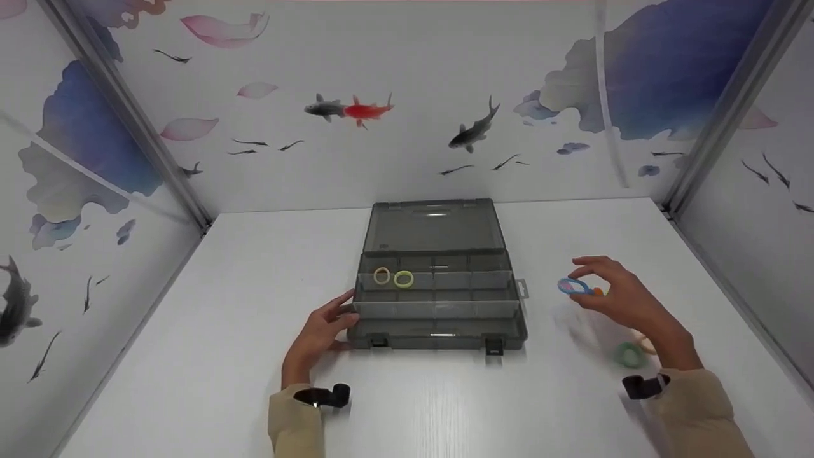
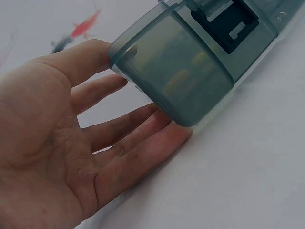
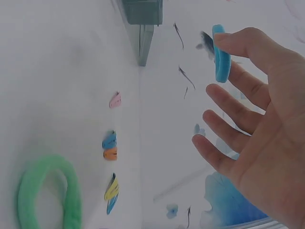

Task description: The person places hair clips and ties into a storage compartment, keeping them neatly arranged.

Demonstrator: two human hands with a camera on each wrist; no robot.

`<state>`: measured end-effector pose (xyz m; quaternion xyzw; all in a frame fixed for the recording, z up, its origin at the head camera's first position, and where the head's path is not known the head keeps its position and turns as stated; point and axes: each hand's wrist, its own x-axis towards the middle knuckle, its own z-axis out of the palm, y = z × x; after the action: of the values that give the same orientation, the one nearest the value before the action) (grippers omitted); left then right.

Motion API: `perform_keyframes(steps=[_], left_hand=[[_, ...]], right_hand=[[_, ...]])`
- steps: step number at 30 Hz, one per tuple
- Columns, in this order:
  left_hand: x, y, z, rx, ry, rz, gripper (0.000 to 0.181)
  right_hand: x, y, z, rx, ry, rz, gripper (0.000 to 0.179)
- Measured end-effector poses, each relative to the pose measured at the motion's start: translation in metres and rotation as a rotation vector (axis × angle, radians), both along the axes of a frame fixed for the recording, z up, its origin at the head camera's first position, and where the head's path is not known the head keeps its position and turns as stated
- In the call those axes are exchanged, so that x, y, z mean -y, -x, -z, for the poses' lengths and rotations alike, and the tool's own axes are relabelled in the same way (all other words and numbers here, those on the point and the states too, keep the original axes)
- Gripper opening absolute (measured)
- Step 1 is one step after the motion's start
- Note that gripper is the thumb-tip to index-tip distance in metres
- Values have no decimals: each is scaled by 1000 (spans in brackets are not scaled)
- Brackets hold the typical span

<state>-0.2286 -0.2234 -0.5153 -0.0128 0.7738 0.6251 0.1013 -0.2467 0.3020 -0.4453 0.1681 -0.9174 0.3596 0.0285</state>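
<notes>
A grey translucent storage box (image 1: pixel 413 329) with divided compartments sits on the table, lid folded back. At its left side, my left hand (image 1: pixel 323 331) holds the near corner; the left wrist view shows the thumb at the upper rim and fingertips along the lower edge. A beige hair tie (image 1: pixel 374 276) and a yellow hair tie (image 1: pixel 404 287) lie in the box towards the back left. To the right of the box, my right hand (image 1: pixel 626 296) is raised above the table. It pinches a blue hair tie (image 3: pixel 222 55) between thumb and index finger, the other fingers spread.
A green hair tie (image 3: pixel 27 191) and a beige one (image 1: pixel 648 346) lie at the right, near the right wrist. Several small hair clips are there too: pink (image 3: pixel 115 100), blue (image 3: pixel 109 139), orange (image 3: pixel 110 153), yellow (image 3: pixel 112 189). Patterned panels (image 1: pixel 420 51) enclose the table.
</notes>
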Motion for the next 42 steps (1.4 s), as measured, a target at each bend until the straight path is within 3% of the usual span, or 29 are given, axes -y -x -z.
perform_keyframes(steps=[9, 24, 34, 42], left_hand=[[-1, 1, -1, -12, -3, 12, 61], [-3, 3, -1, 1, 11, -5, 59], [1, 2, -1, -12, -5, -13, 59], [0, 0, 0, -27, 9, 24, 61]], right_hand=[[32, 19, -5, 18, -33, -24, 28], [94, 50, -22, -24, -67, -189, 26], [144, 82, -33, 71, -151, -217, 35], [166, 94, -32, 106, -187, -203, 38]])
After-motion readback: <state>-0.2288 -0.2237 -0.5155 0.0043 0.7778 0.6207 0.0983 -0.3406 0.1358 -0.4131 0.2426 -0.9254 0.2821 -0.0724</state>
